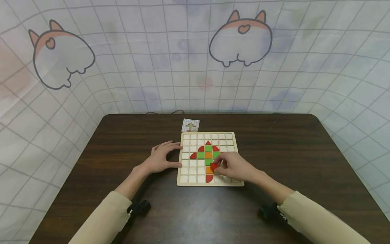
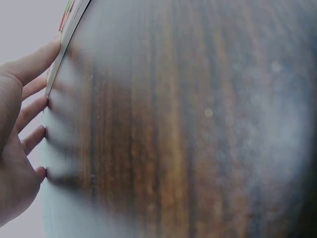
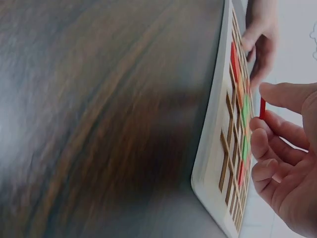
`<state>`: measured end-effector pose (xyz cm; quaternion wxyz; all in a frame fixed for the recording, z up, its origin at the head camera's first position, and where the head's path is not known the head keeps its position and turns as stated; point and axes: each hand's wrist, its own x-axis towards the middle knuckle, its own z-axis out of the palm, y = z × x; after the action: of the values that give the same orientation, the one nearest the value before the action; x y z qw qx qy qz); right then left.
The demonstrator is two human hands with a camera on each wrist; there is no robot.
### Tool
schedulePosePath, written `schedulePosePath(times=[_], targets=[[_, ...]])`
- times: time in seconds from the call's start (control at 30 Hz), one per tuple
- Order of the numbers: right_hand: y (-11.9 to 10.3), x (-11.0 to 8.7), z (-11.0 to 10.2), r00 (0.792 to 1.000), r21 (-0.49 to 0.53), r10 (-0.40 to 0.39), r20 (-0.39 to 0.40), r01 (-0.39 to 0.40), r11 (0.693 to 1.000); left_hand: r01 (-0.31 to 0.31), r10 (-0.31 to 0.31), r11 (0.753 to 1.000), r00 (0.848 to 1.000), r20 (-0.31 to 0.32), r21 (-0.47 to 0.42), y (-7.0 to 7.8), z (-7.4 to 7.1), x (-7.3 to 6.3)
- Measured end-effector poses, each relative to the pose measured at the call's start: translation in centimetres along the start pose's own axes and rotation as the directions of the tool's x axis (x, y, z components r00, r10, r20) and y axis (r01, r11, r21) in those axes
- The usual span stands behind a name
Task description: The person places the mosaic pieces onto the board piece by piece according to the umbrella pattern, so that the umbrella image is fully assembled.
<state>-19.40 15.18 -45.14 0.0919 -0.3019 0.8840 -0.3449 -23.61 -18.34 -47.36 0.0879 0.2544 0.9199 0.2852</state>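
Observation:
A pale wooden grid board (image 1: 210,184) lies on the table with red, green and orange tiles set in its cells. Between thumb and fingertips, my right hand (image 1: 236,166) pinches a small red tile (image 3: 263,106) above the lower middle of the board. That tile is beside an orange square (image 1: 209,170), with a rounded red tile (image 1: 209,178) below it. My left hand (image 1: 161,158) touches the board's left edge with thumb and fingertips spread; in the left wrist view its other fingertips rest on the table. The right hand covers some cells on the board's right.
A small printed card (image 1: 190,125) with a grid picture lies just behind the board's upper left corner. The dark wooden table (image 1: 274,145) runs back to a white checked cloth (image 1: 170,67) that hangs behind and at both sides.

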Motion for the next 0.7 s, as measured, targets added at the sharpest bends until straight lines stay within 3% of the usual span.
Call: schedulePosePath(times=[0.3,0.7], targets=[[-1.6,0.8,1.4,0.995,-0.055,-0.094,0.043,0.097,0.994,-0.004,0.004,1.000,1.000,-0.003,0.005,-0.1,0.0,0.0],[-2.8,1.4,2.5,0.995,-0.108,-0.082,0.062,0.088,0.990,-0.004,0.004,1.000,1.000,-0.004,0.011,-0.1,0.0,-0.1]])
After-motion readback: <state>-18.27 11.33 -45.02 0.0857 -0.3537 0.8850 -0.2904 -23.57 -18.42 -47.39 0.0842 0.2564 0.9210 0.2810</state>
